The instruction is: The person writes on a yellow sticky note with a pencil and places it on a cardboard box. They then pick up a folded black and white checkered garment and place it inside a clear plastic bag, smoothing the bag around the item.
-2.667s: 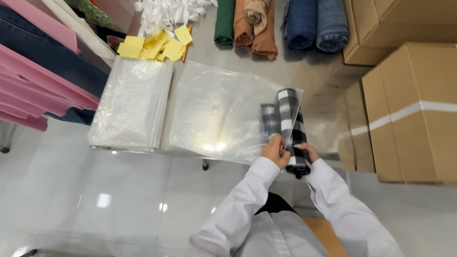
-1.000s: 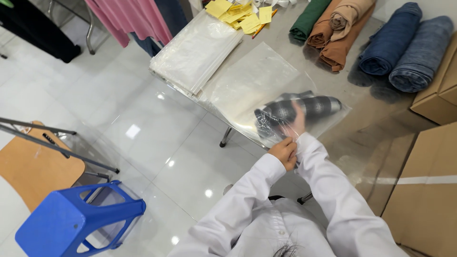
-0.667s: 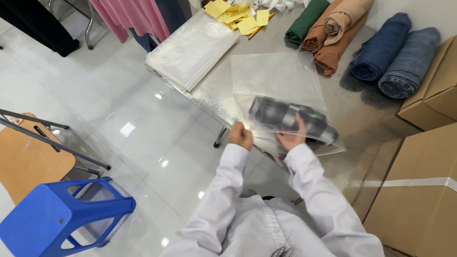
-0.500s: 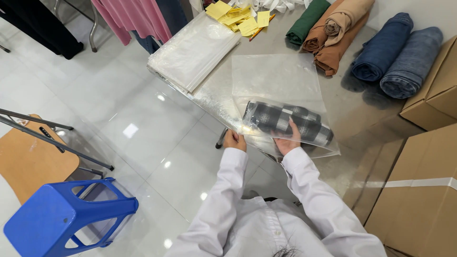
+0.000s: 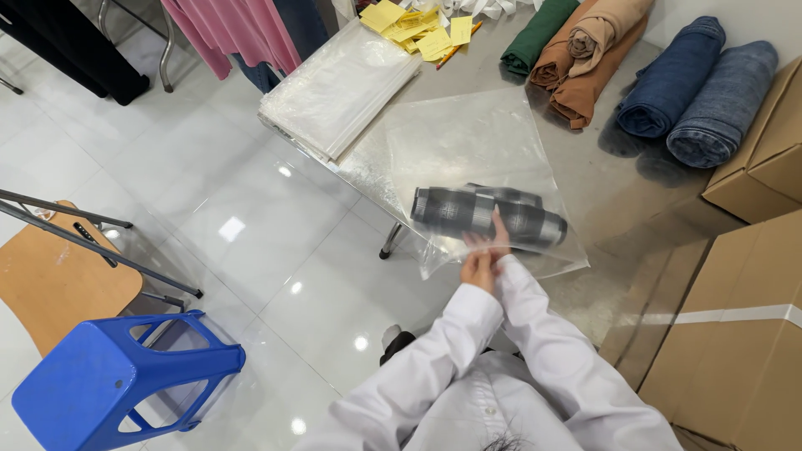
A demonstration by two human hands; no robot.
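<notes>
Both our hands (image 5: 483, 257) pinch the clear bag (image 5: 468, 159) shut around the rolled checked cloth (image 5: 484, 217) at the worktop's (image 5: 601, 209) near edge.

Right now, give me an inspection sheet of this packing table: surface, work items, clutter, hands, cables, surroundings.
Surface: grey table, glossy.
Work items: rolled grey checked cloth lying in a clear plastic bag.
Clutter: stack of clear bags; yellow paper slips; green roll, tan rolls, blue denim rolls.
Hands: left hand and right hand close together at the bag's near edge, touching the cloth; exact grip cannot be told.
Cables: nothing seen.
Surroundings: cardboard boxes to the right; blue plastic stool, wooden chair, hanging pink garment.
</notes>
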